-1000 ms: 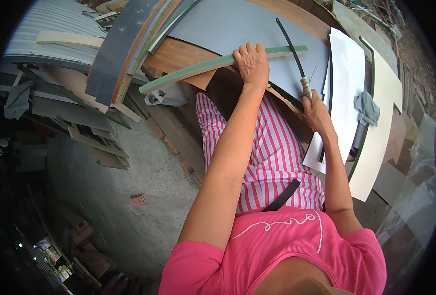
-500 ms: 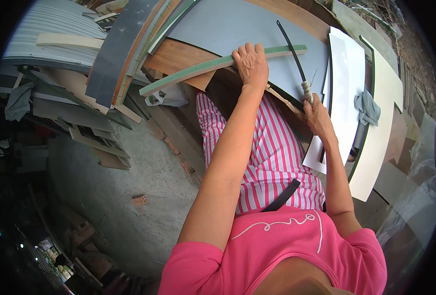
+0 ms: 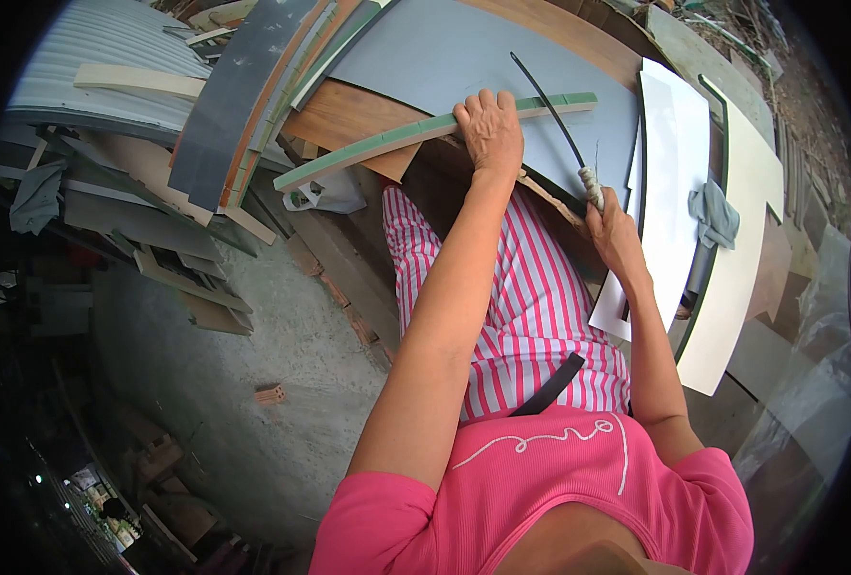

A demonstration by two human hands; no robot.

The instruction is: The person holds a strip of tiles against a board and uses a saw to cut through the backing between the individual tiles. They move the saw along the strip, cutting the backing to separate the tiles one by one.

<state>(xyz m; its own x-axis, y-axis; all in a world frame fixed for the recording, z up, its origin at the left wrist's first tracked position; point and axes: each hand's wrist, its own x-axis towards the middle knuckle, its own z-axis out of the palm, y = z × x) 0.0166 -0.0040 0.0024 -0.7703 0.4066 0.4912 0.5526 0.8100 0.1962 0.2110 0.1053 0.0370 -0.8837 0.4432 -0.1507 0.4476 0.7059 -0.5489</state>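
Observation:
My left hand [image 3: 490,136] is closed over a long, narrow strip [image 3: 368,148] with a green top face and a pale side, pressing it on the work surface. Short cross marks run along the strip's top. In my right hand [image 3: 615,235] is a thin dark blade [image 3: 552,107] whose handle [image 3: 590,186] is wrapped in pale cord or cloth. The blade slants up and left and overlaps the strip's right part in this view. Under both lies a grey-blue panel [image 3: 416,57].
Wooden boards [image 3: 334,113] and a dark panel [image 3: 238,91] lie to the left. At right are white sheets [image 3: 679,144], a cream board [image 3: 746,268] and a grey rag [image 3: 714,215]. A plastic bag [image 3: 334,192] sits below the strip; a brick piece [image 3: 270,394] lies on the concrete floor.
The blade in my right hand has shifted left and slightly down across the strip, and that hand has moved with it. My left hand stays in place on the strip.

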